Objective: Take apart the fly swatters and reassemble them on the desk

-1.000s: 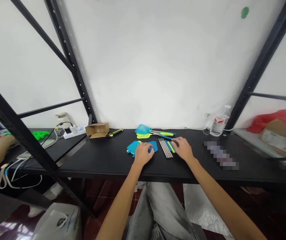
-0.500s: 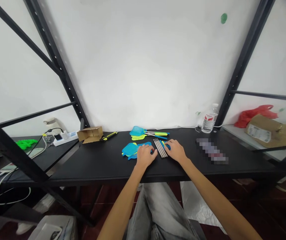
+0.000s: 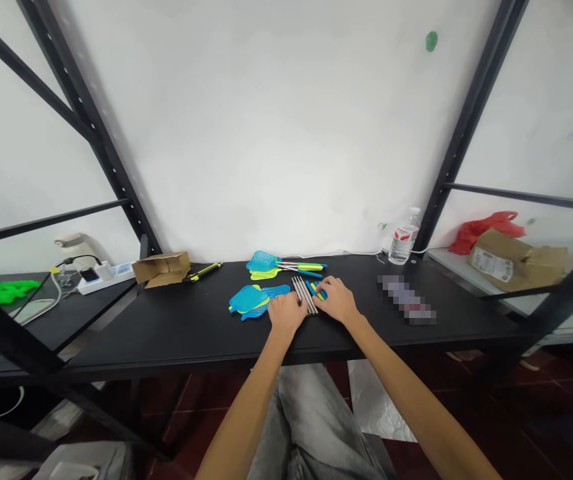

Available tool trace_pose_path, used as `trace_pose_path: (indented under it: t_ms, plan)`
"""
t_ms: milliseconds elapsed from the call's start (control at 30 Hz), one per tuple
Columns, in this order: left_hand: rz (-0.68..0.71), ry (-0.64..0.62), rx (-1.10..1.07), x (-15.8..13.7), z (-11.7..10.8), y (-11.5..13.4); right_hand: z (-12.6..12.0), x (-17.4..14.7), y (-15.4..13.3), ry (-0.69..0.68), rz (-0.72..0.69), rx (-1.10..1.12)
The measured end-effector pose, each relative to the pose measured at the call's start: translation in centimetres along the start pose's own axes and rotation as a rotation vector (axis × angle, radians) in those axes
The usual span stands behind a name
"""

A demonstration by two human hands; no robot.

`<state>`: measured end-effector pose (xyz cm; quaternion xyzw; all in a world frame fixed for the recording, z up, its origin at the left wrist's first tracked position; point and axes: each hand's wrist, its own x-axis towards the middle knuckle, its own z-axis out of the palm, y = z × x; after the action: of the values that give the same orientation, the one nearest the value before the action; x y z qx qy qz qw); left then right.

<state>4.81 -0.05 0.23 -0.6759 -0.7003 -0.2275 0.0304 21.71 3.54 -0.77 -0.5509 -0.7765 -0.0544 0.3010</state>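
Your left hand (image 3: 286, 312) curls at thin silver metal rods (image 3: 303, 291), your right hand (image 3: 336, 299) over slim blue and yellow sticks (image 3: 311, 288), between the black table (image 3: 166, 327)'s front and back edges. Can't tell if either grips.

"What lettering can you read from your end?"

"None. Through my head feed, the bottle (image 3: 403, 252), beyond and to the right of the right hand's (image 3: 337, 300) fingers, wears a white label (image 3: 403, 235) with red shapes; its characters are too small for me."

"And the carton (image 3: 541, 263)?"

"Farther right of those fingers. Its white sticker (image 3: 491, 265) has grey print and a dark mark, but I can't resolve a word or number."

"Anything on the other side?"

"Well left of the left hand's (image 3: 286, 313) fingers, I see a power strip (image 3: 93, 285) with a bluish patch near its end, illegible from here."
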Motion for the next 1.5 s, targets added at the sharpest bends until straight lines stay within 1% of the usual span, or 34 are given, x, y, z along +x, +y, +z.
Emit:
trace_pose_path:
  t_ms: [267,533,700,967,1067,1200,1300,1400,1500]
  plan:
    - [-0.031,-0.001,0.004,0.1,-0.03,0.26,-0.01,-0.08,-0.3,0.031,-0.03,-0.046]
    - [-0.062,-0.018,0.032,0.23,0.16,0.34,-0.16,-0.04,-0.3,0.016,-0.034,-0.06]
    - [-0.054,-0.047,0.035,0.23,0.08,0.3,-0.25,0.0,-0.36,0.006,-0.041,-0.084]
    - [-0.04,-0.042,0.035,0.28,0.24,0.3,-0.21,0.01,-0.37,-0.01,-0.039,-0.102]
    - [-0.055,-0.031,0.022,0.19,0.36,0.23,-0.12,0.01,-0.29,-0.02,-0.038,-0.094]
    - [-0.095,-0.02,-0.04,0.05,0.16,0.19,0.02,-0.01,-0.22,-0.026,-0.03,-0.073]
    - [-0.12,0.032,-0.115,-0.01,-0.2,0.22,0.21,0.04,-0.18,-0.034,-0.03,-0.06]
    - [-0.135,0.077,-0.225,0.1,-0.49,0.05,0.48,0.16,-0.13,-0.028,-0.029,-0.054]
    - [-0.115,0.119,-0.381,0.46,-0.57,-0.54,0.65,0.31,-0.1,-0.007,-0.008,-0.036]
